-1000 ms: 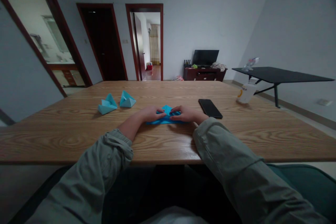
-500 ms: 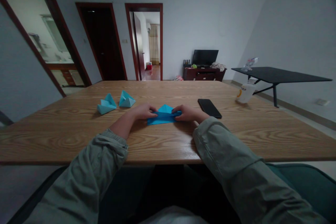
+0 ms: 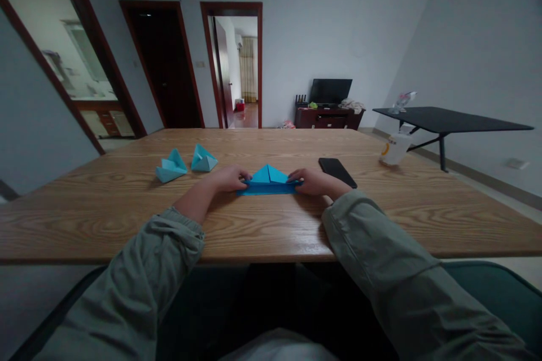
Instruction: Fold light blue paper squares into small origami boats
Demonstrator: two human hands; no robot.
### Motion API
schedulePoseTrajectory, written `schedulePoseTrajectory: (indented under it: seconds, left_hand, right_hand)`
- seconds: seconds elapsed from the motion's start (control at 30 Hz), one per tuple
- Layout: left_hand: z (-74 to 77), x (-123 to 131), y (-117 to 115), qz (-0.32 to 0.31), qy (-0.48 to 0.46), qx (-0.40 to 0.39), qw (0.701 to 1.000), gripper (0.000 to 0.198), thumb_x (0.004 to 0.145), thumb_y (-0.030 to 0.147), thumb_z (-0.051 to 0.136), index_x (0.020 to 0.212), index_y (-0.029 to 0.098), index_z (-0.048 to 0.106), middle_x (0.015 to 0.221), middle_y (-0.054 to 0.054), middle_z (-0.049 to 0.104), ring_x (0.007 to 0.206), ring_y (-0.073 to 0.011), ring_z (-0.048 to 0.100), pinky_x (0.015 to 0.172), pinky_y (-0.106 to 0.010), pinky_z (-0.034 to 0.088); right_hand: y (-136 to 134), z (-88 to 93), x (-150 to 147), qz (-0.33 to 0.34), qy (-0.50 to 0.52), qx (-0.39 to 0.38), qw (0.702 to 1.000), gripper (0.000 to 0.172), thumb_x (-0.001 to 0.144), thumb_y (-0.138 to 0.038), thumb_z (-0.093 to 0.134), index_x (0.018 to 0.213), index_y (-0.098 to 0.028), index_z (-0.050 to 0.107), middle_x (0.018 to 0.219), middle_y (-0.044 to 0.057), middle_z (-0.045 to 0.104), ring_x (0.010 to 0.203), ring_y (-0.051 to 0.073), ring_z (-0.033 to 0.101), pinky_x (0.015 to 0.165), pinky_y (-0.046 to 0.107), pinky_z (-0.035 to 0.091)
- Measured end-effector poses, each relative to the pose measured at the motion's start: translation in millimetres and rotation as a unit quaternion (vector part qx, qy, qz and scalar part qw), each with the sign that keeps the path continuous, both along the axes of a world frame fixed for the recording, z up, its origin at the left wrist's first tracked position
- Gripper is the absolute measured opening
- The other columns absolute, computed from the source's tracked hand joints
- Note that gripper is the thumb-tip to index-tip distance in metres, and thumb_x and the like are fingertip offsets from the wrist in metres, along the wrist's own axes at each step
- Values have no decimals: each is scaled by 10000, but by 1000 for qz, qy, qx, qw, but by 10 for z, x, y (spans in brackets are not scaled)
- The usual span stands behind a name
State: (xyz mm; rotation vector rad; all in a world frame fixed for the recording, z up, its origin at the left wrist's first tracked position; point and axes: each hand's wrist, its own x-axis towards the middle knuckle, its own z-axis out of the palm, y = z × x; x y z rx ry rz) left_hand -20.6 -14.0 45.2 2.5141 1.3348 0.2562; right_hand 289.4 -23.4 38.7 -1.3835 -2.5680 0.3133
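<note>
A blue sheet of folding paper lies on the wooden table in front of me, its far side folded to a triangular peak above a long straight band. My left hand pinches the band's left end between thumb and fingers. At the opposite end, my right hand grips the paper the same way. Two light-blue folded paper pieces, one nearer and one slightly farther, stand to the left of my left hand.
A black phone lies just beyond my right hand on the wooden table. Farther right stands a white container with a yellow mark. Behind it is a black table; a monitor sits on a cabinet at the back.
My right hand has slid rightward along the band to the paper's right end. More of the triangular peak and its centre crease now shows, and the band looks straighter.
</note>
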Motion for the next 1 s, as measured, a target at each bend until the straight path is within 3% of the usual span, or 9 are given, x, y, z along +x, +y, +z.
schedulePoseTrajectory:
  seconds: [0.17,0.3,0.4,0.6,0.8,1.0]
  left_hand:
    - [22,5,-18,9,4,-11,1000,345,786,415,546,1025,238,722,936,1,733,832,-170,641,771,-239,472]
    - [-13,26,18,28,-43,12,999,417,827,436,523,1156,220,660,1095,-33,701,946,-184,634,817,-247,480]
    - [-39,41,47,42,-62,18,997,443,828,400,532,1222,212,608,1119,-46,689,973,-183,634,823,-249,489]
    - [13,97,-14,46,-39,23,998,416,806,387,573,1184,222,630,1117,-35,693,977,-189,641,843,-257,492]
    - [79,136,-87,43,-32,29,998,397,822,391,554,1169,223,651,1119,-28,694,983,-191,639,846,-256,494]
    - [65,137,-76,51,-36,27,998,396,827,365,538,1172,207,650,1116,-34,696,977,-190,638,833,-253,497]
  right_hand:
    - [-29,-13,-32,-33,9,2,999,310,799,-389,618,1032,-225,738,986,69,731,861,240,665,798,301,480]
    - [-51,-15,-140,-82,-10,54,995,413,879,-497,487,1066,-204,709,989,110,719,860,270,658,752,333,470]
    - [-62,-22,-205,-88,-14,88,992,397,873,-458,507,1117,-198,681,1045,119,700,928,278,642,793,336,460]
    - [-98,-6,-337,17,-12,110,994,342,807,-339,579,1077,-159,685,1079,117,683,983,247,620,879,305,436]
    - [-102,88,-570,-12,-19,87,996,403,916,-441,440,1104,-179,682,1094,115,695,962,237,634,830,289,444]
    - [-32,108,-810,-7,-71,106,992,325,887,-328,466,1069,-180,690,1074,128,698,952,242,637,803,291,441]
